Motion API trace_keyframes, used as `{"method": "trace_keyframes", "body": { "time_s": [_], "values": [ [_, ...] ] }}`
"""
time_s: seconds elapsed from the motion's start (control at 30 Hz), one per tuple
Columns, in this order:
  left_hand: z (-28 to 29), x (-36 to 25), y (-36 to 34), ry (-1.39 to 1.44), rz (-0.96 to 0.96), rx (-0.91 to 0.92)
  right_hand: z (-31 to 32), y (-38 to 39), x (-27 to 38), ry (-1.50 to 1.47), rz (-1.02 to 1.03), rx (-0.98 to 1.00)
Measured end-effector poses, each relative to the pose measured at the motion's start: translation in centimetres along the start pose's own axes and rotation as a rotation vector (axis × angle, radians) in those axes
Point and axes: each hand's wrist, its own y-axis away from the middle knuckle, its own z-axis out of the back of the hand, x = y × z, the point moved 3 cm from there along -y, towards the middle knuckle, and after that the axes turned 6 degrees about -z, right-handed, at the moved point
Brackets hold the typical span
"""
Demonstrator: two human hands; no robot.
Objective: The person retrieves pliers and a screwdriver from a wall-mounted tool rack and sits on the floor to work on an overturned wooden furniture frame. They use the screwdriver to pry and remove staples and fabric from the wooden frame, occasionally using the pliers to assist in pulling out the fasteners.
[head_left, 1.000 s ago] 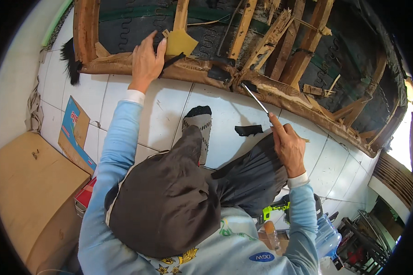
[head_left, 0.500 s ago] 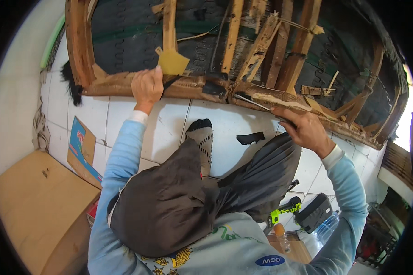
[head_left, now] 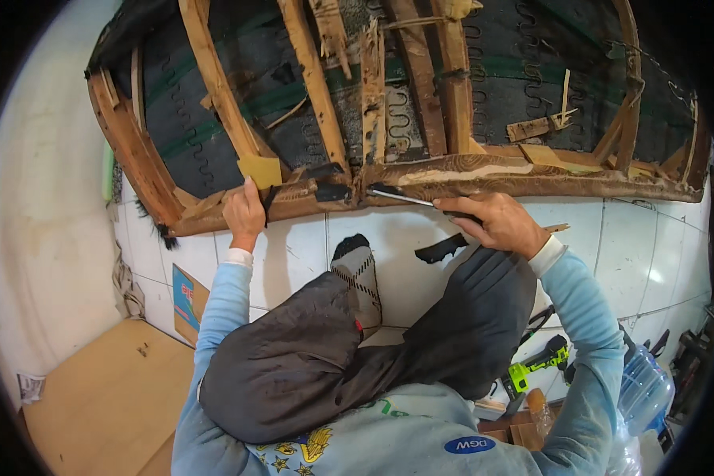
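Observation:
An overturned sofa frame of wood [head_left: 456,79] lies in front of me, its front rail [head_left: 436,186] wrapped in torn brown covering. My left hand [head_left: 244,216] grips the rail's near edge, thumb up beside a yellowish flat piece [head_left: 262,171]. In my right hand [head_left: 496,222] is a screwdriver [head_left: 401,197] with a bare metal shaft; its dark handle is mostly hidden by my fingers. Its tip rests at the rail close to a joint, near a black patch [head_left: 333,192]. Zigzag springs [head_left: 529,55] and dark lining show inside the frame.
A black scrap [head_left: 441,248] lies on the white tiled floor [head_left: 635,238] between rail and knee. Beside my right leg are a green-and-black power tool [head_left: 538,365] and a large clear bottle [head_left: 646,389]. Brown board [head_left: 107,397] and printed cardboard [head_left: 189,303] lie left.
The view has turned, so the frame sits straighter and further left in the picture. Both hands keep about the same places on the rail, the screwdriver tip still beside the joint.

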Motion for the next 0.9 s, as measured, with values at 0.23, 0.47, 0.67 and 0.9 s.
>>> {"method": "trace_keyframes", "body": {
  "time_s": [0.23, 0.47, 0.67, 0.9],
  "values": [
    [0.5, 0.3, 0.3, -0.049, -0.048, -0.081, -1.3, 1.1, 0.8, 0.026, -0.144, 0.116],
    [1.2, -0.1, 0.1, -0.058, 0.004, -0.065, -2.7, 0.6, -0.4, -0.232, -0.234, 0.138],
    [-1.5, 1.3, 0.9, -0.128, -0.002, -0.188, -5.7, 2.2, -2.7, -0.908, -0.557, 0.328],
    [0.8, -0.4, 0.4, -0.031, 0.086, -0.084, -6.4, 1.2, 2.2, 0.073, -0.324, -0.098]
  ]
}}
